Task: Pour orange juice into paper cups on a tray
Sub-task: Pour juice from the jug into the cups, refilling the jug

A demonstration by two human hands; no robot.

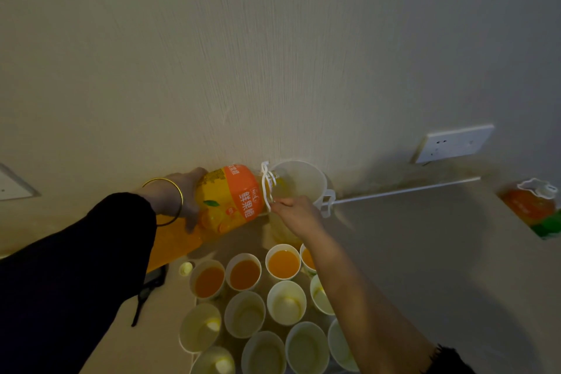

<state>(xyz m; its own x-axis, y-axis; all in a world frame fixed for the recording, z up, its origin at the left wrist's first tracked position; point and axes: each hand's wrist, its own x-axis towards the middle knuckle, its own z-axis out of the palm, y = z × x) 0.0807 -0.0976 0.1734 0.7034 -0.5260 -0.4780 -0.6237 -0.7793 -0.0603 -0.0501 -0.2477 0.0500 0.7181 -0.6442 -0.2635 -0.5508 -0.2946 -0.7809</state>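
While bottle (230,194) tips into jug (306,174) | left grip (179,194) wraps base, right grip (293,211) pinches neck | 4 cups (283,263) full | next: fill empty cups (244,314) steadily

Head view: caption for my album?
Left hand and right hand tilt juice bottle into clear pitcher; four paper cups filled.

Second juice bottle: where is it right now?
Head view, far right edge: the second juice bottle sits below and right of the wall socket, well away from the tipped bottle and the paper cups.
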